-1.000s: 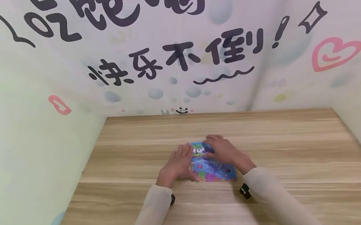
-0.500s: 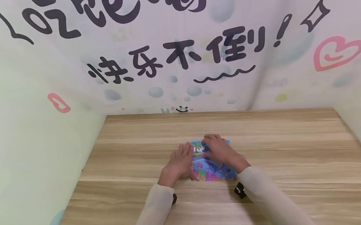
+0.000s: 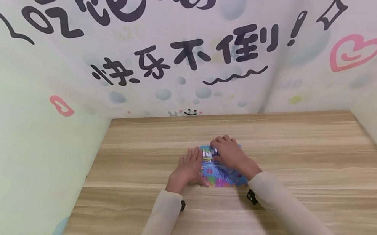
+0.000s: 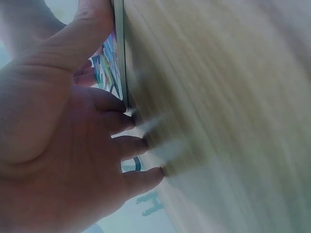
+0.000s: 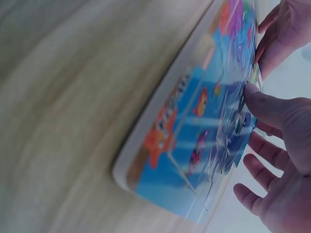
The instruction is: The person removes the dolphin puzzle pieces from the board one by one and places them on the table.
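Note:
A flat jigsaw puzzle with a bright sea picture lies on the wooden table. My left hand rests along its left side with fingers extended. In the left wrist view, the fingertips of that hand touch the tabletop, and its thumb is against the board's edge. Over the puzzle's upper right, my right hand pinches a puzzle piece with palm leaves. The right wrist view shows the thumb of my right hand on a raised part of the picture; its underside is hidden.
The wood-grain table surrounds the puzzle and meets a white printed backdrop behind. Pale side walls bound it left and right. A black wrist device sits under my right sleeve.
The palm-leaf part of the picture has tilted up under my right hand's fingers. My right hand has shifted slightly; my left hand stays at the puzzle's left edge.

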A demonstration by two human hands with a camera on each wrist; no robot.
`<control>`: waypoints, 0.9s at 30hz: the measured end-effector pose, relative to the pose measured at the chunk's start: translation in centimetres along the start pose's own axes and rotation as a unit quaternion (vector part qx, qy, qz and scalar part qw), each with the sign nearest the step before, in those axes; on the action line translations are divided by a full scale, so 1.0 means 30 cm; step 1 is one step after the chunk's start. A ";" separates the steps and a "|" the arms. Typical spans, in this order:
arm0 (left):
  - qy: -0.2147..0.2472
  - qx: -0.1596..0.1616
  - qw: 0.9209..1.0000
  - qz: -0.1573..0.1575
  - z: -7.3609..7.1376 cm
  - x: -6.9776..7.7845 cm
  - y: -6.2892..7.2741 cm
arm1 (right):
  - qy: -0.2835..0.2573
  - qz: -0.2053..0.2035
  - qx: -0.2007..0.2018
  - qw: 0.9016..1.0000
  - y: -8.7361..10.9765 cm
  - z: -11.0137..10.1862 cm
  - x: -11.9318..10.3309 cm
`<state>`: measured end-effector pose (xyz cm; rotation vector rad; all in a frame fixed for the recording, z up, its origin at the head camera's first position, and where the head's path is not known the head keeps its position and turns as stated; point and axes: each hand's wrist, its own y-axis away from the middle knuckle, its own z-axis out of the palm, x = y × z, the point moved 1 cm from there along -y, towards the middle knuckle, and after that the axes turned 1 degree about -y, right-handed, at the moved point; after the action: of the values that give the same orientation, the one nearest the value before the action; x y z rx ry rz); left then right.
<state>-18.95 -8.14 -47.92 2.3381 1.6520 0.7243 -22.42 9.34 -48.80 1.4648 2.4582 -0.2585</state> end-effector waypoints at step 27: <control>-0.007 -0.004 1.000 -0.006 -0.001 0.001 -0.002 | 0.061 -0.051 0.005 0.997 0.000 0.015 0.009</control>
<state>-19.01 -8.09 -47.92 2.3211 1.6536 0.7086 -22.50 9.44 -49.31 1.4005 2.6368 -0.2080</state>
